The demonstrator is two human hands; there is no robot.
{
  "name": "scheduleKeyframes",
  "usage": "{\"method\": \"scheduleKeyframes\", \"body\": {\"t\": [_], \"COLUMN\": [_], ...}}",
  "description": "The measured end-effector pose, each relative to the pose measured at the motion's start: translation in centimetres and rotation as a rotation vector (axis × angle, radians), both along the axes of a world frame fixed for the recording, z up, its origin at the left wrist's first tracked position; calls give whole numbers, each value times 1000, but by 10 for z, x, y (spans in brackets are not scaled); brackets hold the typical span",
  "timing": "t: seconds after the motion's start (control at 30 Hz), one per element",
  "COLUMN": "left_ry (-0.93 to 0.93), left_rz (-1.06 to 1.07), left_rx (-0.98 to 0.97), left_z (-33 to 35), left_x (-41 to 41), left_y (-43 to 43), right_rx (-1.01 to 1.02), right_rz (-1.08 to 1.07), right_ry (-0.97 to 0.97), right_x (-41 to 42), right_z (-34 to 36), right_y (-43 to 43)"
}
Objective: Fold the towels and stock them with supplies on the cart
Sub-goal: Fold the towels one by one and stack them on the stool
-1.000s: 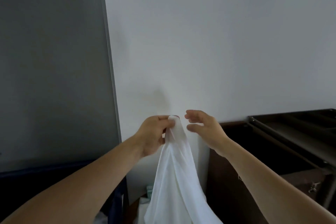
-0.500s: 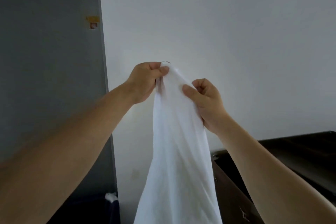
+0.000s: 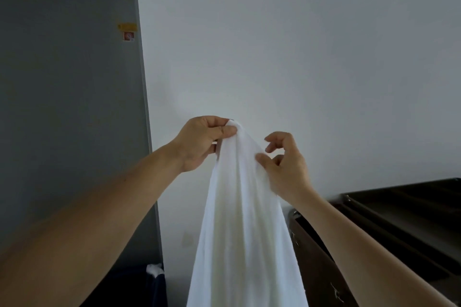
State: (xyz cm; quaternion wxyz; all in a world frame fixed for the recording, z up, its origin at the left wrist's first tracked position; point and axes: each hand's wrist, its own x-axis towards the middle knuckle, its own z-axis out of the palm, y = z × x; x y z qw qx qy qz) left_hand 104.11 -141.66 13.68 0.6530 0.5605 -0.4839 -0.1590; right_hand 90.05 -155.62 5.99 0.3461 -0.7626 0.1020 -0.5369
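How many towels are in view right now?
1 for certain: the white towel hangs from the grip of the left hand, the right hand touching its edge. A white scrap low beside the grey door may be a second; others may be hidden.
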Motion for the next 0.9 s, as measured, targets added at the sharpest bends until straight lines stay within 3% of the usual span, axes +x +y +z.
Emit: {"method": "scheduleKeyframes", "body": {"t": [0.07, 0.13, 0.3, 0.47, 0.57, 0.7, 0.9], "left_ry": [-16, -26, -90, -71, 56, 62, 128], "left_rz": [-1, -10, -25, 24, -171, -306, -273], "left_rx": [-8, -6, 90, 206, 405, 639, 554], "left_z": [-5, -8, -12, -36, -55, -73, -88], "left_x": [-2, -4, -4, 10, 18, 21, 24], "left_y": [-2, -3, -1, 7, 18, 28, 28], "right_rx": [-144, -144, 335, 486, 574, 495, 340], "right_rz": [-40, -1, 516, 506, 456, 374, 278], "right_ry": [73, 162, 223, 259, 212, 266, 358], "right_x": [0, 0, -12, -21, -26, -23, -22], "right_z": [-11, -20, -27, -34, -45, -62, -64], "right_y": [2, 11, 22, 18, 13, 16, 17]}}
